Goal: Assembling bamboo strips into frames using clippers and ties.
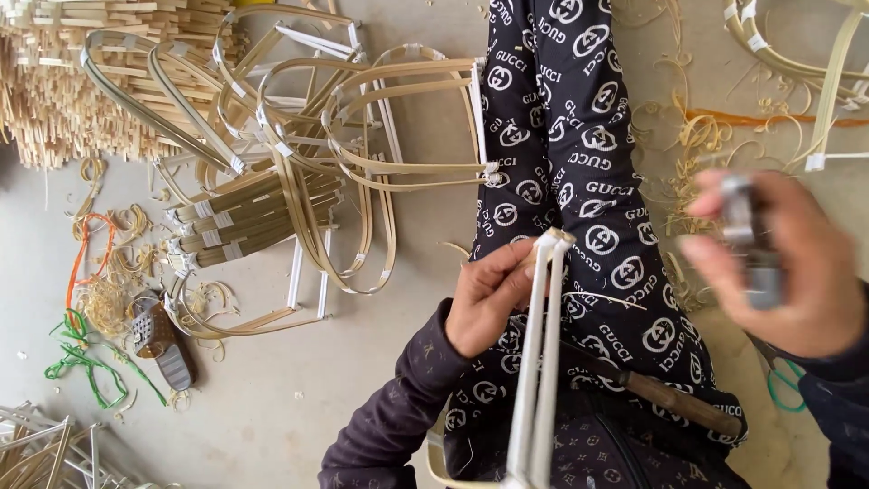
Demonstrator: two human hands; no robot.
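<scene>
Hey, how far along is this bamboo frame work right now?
Done: a heap of bent, taped bamboo loops lies on the floor. In hand: the left hand pinches the top of a pair of strips, and the right hand holds a blurred grey object. Left: loose cut strips remain stacked at top left.

The left hand (484,299) reaches up from a dark sleeve at the lower middle of the view, its fingers curled and closed in a pinch at their tips, the wrist bent a little inward; the forearm runs down and left to the bottom edge. The right hand (778,263) is raised at the right edge, blurred, its fingers wrapped shut with the knuckles outward; its dark cuff shows below at the corner.
</scene>
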